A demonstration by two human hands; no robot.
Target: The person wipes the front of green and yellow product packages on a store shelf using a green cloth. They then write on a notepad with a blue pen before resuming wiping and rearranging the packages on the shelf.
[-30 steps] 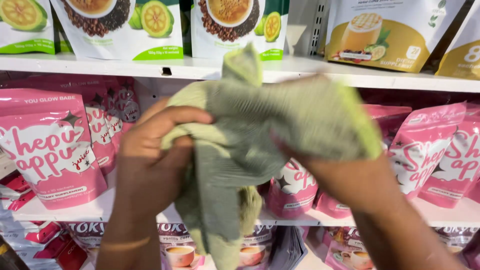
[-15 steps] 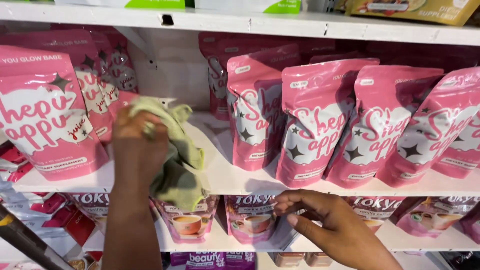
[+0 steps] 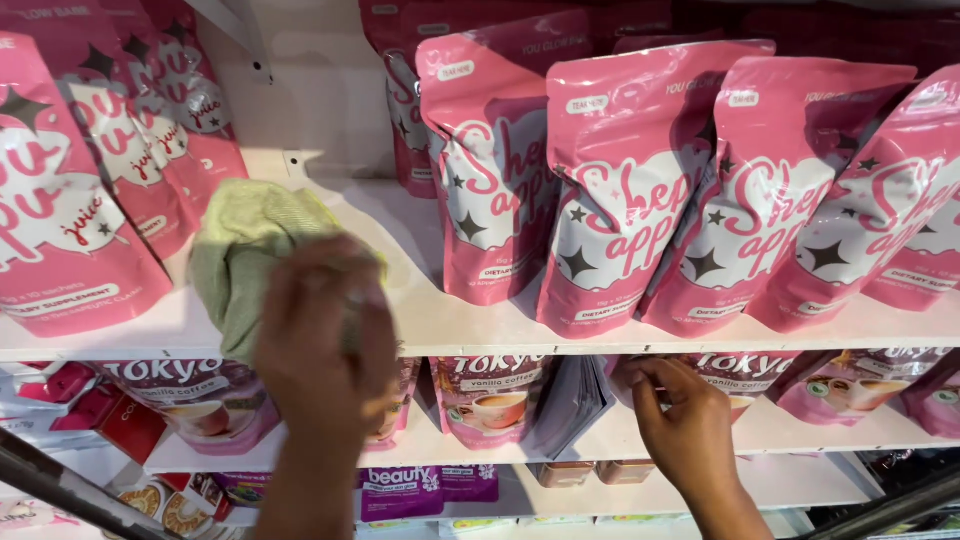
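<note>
Right now the green cloth lies bunched on the white shelf, in the bare gap near its front edge, between the big pink pouch on the left and the row of pink pouches on the right. The left hand is pressed down on it from the front, blurred, fingers together and clamped on the cloth's near side. This reads as the wiping step, with the cloth working the open stretch of shelf.

Lower down, the right hand sits at the front lip of that same shelf, fingers curled under the edge and touching it, just in front of a dark flat packet on the tier below. Whether those fingers grip anything beyond the edge, I cannot tell.

As a judgement, the next stroke calls for care at both ends: the pouches stand upright and lean a little, close to the cloth on each side, so a wide sweep could tip 1 over. Keeping the cloth flat and the stroke inside the gap looks like the safe line.

Outward now: the shelf surface is smooth, glossy white, with a white back wall behind. Below runs a second tier of coffee pouches in dusky purple, then boxes lower still. It's a shop aisle, tightly stocked.
</note>
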